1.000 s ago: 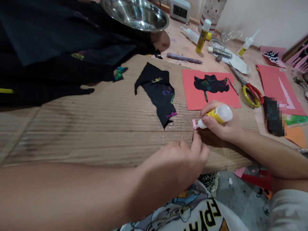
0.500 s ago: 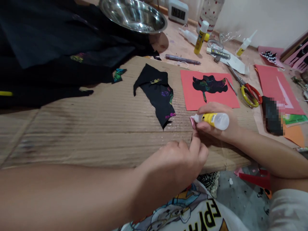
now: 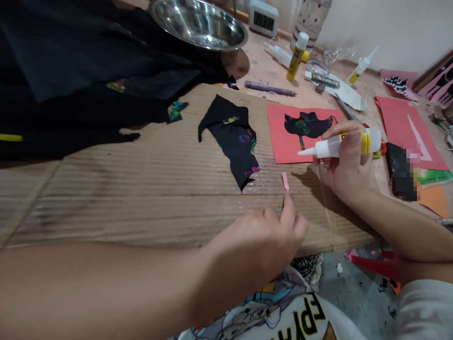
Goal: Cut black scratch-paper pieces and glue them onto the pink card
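Observation:
A small pink paper strip [image 3: 285, 180] lies on the corrugated cardboard [image 3: 152, 174], its near end under a fingertip of my left hand [image 3: 271, 229]. The other fingers of that hand are curled. Raised to the right, my right hand [image 3: 348, 172] is closed around a glue bottle [image 3: 334, 146] with a yellow label, its white nozzle pointing left. Behind the bottle lies a red card [image 3: 278, 127] bearing a black, glittery cut-out [image 3: 307, 126]. Left of the strip rests a black paper piece [image 3: 228, 141] with coloured glitter.
Black sheets [image 3: 88, 56] cover the left side, near a metal bowl [image 3: 201, 23]. A glue stick [image 3: 297, 56], a pen [image 3: 271, 89] and a digital clock [image 3: 264, 19] are at the back. Scissors [image 3: 348, 107], partly hidden, and a black object [image 3: 401, 170] lie to the right.
My right hand has lifted the glue bottle up and right, away from the pink strip, which now shows more fully. My left hand stays in place.

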`<state>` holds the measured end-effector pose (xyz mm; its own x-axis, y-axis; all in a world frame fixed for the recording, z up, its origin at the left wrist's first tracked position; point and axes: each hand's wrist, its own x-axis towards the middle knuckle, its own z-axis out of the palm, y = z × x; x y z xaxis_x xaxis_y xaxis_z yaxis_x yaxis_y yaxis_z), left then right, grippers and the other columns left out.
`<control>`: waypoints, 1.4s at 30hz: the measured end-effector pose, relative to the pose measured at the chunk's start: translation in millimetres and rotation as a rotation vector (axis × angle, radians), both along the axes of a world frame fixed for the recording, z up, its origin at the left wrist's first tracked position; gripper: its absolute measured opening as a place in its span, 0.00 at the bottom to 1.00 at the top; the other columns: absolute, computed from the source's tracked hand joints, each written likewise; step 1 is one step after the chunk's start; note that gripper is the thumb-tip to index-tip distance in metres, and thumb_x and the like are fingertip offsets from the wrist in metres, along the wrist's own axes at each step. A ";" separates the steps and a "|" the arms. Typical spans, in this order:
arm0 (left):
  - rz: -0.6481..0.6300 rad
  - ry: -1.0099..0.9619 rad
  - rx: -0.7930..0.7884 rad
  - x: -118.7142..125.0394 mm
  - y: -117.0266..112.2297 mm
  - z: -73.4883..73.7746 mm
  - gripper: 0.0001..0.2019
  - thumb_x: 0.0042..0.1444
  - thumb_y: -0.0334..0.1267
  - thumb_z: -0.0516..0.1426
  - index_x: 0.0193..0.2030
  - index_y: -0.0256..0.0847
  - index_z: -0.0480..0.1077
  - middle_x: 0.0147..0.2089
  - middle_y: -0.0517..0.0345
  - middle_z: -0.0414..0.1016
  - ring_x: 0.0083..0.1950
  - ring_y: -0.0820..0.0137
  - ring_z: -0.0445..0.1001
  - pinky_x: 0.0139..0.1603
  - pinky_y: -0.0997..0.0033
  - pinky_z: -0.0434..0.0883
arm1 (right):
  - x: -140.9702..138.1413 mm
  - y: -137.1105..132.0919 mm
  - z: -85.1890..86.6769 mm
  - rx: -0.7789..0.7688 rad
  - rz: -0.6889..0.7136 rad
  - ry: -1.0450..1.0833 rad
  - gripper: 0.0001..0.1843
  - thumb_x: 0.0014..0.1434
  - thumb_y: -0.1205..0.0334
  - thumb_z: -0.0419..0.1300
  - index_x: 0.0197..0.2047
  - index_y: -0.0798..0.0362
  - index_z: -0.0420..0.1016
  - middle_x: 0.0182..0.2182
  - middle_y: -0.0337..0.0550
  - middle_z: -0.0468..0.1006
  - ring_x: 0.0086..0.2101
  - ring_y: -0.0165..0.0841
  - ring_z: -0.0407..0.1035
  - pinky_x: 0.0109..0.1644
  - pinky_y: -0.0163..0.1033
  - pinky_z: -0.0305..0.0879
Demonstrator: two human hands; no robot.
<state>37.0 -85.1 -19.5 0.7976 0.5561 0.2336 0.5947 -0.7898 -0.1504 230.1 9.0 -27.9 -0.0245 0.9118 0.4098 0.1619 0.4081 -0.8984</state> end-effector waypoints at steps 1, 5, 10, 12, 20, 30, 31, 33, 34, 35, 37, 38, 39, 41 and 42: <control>-0.008 0.006 -0.004 -0.5 0.5 1.3 0.10 0.60 0.31 0.55 0.45 0.34 0.76 0.57 0.30 0.81 0.21 0.67 0.75 0.19 0.70 0.67 | -0.5 1.1 0.4 -0.032 0.007 0.011 0.25 0.62 0.29 0.61 0.36 0.44 0.72 0.24 0.35 0.69 0.18 0.29 0.60 0.20 0.40 0.62; -0.009 0.012 -0.002 -1.0 1.0 3.2 0.10 0.61 0.32 0.56 0.45 0.34 0.76 0.57 0.30 0.81 0.21 0.67 0.75 0.18 0.70 0.67 | -3.3 -0.7 3.1 -0.167 0.165 -0.105 0.26 0.62 0.30 0.61 0.33 0.46 0.71 0.21 0.35 0.68 0.18 0.29 0.62 0.20 0.38 0.59; 0.014 -0.007 0.039 1.2 -1.5 -2.4 0.09 0.60 0.32 0.56 0.44 0.35 0.75 0.56 0.31 0.82 0.21 0.68 0.73 0.18 0.70 0.66 | -4.1 -5.5 5.7 -0.179 0.299 -0.225 0.25 0.64 0.32 0.61 0.34 0.46 0.71 0.23 0.36 0.73 0.23 0.30 0.68 0.25 0.38 0.63; 0.035 -0.017 0.047 2.3 -2.2 -4.2 0.08 0.60 0.33 0.56 0.43 0.36 0.75 0.56 0.32 0.82 0.20 0.69 0.73 0.18 0.69 0.65 | -3.7 -6.0 6.6 -0.182 0.327 -0.260 0.24 0.64 0.33 0.61 0.34 0.46 0.71 0.24 0.36 0.73 0.24 0.31 0.68 0.26 0.38 0.64; 0.041 -0.028 0.047 2.7 -1.4 0.7 0.09 0.59 0.31 0.54 0.43 0.36 0.74 0.51 0.37 0.84 0.21 0.66 0.74 0.18 0.69 0.67 | -3.4 -8.5 8.1 -0.097 0.361 -0.380 0.21 0.66 0.38 0.61 0.34 0.47 0.72 0.26 0.38 0.77 0.26 0.32 0.71 0.29 0.39 0.67; 0.058 -0.032 0.058 2.7 -4.1 -4.8 0.08 0.61 0.33 0.55 0.44 0.37 0.73 0.49 0.40 0.84 0.22 0.68 0.74 0.20 0.68 0.66 | -3.0 -6.8 8.1 -0.001 0.332 -0.544 0.25 0.63 0.33 0.61 0.36 0.48 0.74 0.32 0.41 0.80 0.32 0.35 0.75 0.37 0.41 0.72; 0.056 -0.025 0.053 2.6 -4.0 -5.1 0.08 0.61 0.34 0.56 0.44 0.37 0.73 0.50 0.40 0.84 0.22 0.68 0.74 0.20 0.68 0.66 | -3.5 -6.2 8.3 -0.007 0.318 -0.535 0.26 0.63 0.31 0.60 0.36 0.48 0.74 0.32 0.42 0.80 0.32 0.35 0.75 0.38 0.42 0.72; 0.046 -0.003 0.031 2.3 -3.6 -5.1 0.08 0.61 0.36 0.57 0.45 0.36 0.73 0.51 0.38 0.84 0.23 0.68 0.74 0.21 0.68 0.67 | -3.8 -5.4 8.0 -0.003 0.274 -0.490 0.27 0.63 0.30 0.58 0.37 0.47 0.74 0.32 0.43 0.80 0.33 0.37 0.75 0.39 0.43 0.73; 0.041 0.012 0.018 2.0 -3.4 -4.9 0.09 0.61 0.36 0.58 0.46 0.36 0.73 0.53 0.37 0.83 0.23 0.68 0.74 0.21 0.68 0.67 | -3.4 -5.2 7.5 0.016 0.247 -0.455 0.26 0.63 0.30 0.58 0.37 0.46 0.73 0.33 0.43 0.80 0.34 0.37 0.75 0.40 0.44 0.73; 0.036 0.025 0.007 1.8 -3.1 -4.8 0.09 0.61 0.36 0.58 0.46 0.36 0.73 0.55 0.35 0.82 0.23 0.68 0.74 0.21 0.68 0.66 | -2.6 -5.2 6.9 0.044 0.219 -0.413 0.25 0.64 0.31 0.58 0.37 0.45 0.74 0.33 0.44 0.80 0.34 0.38 0.75 0.40 0.45 0.74; 0.029 0.038 -0.007 1.3 -2.9 -4.9 0.09 0.62 0.36 0.58 0.47 0.36 0.73 0.58 0.33 0.80 0.24 0.68 0.74 0.21 0.68 0.66 | -0.4 -5.4 5.6 0.103 0.174 -0.321 0.22 0.66 0.35 0.59 0.37 0.45 0.74 0.34 0.43 0.79 0.34 0.37 0.75 0.40 0.45 0.73; 0.027 0.036 -0.009 1.2 -2.9 -5.1 0.09 0.62 0.35 0.57 0.47 0.36 0.73 0.59 0.32 0.79 0.24 0.68 0.74 0.20 0.68 0.65 | 0.6 -5.6 5.1 0.114 0.165 -0.290 0.20 0.67 0.37 0.59 0.37 0.45 0.74 0.33 0.43 0.79 0.33 0.36 0.74 0.38 0.44 0.73; 0.029 0.032 -0.009 1.0 -3.0 -5.3 0.09 0.62 0.35 0.57 0.47 0.36 0.73 0.60 0.31 0.79 0.24 0.68 0.74 0.20 0.68 0.65 | 1.4 -6.0 4.7 0.114 0.167 -0.272 0.20 0.68 0.38 0.59 0.36 0.46 0.73 0.32 0.42 0.78 0.32 0.35 0.73 0.37 0.43 0.72; 0.029 0.026 -0.005 0.6 -3.4 -5.5 0.09 0.63 0.35 0.56 0.46 0.36 0.73 0.60 0.31 0.79 0.24 0.68 0.74 0.20 0.68 0.65 | 1.7 -6.7 4.8 0.071 0.204 -0.277 0.21 0.68 0.38 0.59 0.35 0.47 0.73 0.29 0.41 0.77 0.29 0.33 0.71 0.33 0.41 0.70; 0.030 0.029 -0.004 0.5 -3.5 -5.2 0.08 0.63 0.35 0.56 0.46 0.36 0.73 0.60 0.31 0.79 0.24 0.68 0.74 0.21 0.68 0.66 | 1.1 -7.0 5.2 0.036 0.233 -0.293 0.22 0.67 0.37 0.59 0.34 0.47 0.73 0.28 0.40 0.77 0.28 0.33 0.71 0.32 0.40 0.69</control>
<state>37.4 -88.6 -24.7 0.7868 0.5809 0.2085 0.6137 -0.7722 -0.1645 231.1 2.0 -22.7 -0.3510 0.8529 0.3865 0.3092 0.4952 -0.8119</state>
